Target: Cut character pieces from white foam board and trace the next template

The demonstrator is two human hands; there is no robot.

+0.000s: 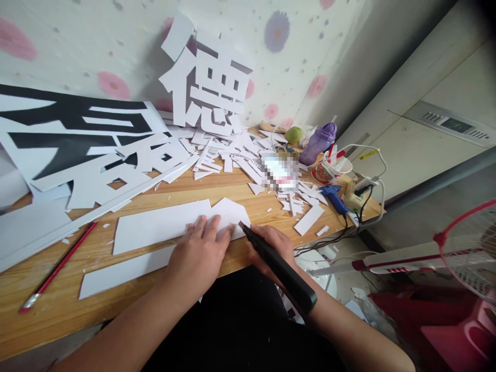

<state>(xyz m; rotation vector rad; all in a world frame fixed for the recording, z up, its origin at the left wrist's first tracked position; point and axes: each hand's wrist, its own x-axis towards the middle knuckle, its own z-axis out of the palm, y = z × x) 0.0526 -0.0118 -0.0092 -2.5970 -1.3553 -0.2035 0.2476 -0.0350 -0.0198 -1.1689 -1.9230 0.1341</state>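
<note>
My left hand (201, 250) lies flat with its fingers spread, pressing on a white board piece (230, 209) with an angled end. A longer white strip (151, 225) meets that piece on the left, partly under my fingers. Another narrow strip (120, 271) runs along the table's front edge, its right end hidden by my left hand. In my right hand (271, 248) is a black utility knife (281, 268), its handle slanting back over my wrist. The knife's tip is at the angled piece, close to my left thumb; whether it touches the board I cannot tell.
A cut-out white character (220, 77) leans on the wall above heaped scraps (232, 150). A red pencil (58, 266) lies left. Right stand a blue glue gun (335, 199), a paper cup (329, 168), a purple bottle (320, 142) and cables. A fan (473, 253) is beyond the table.
</note>
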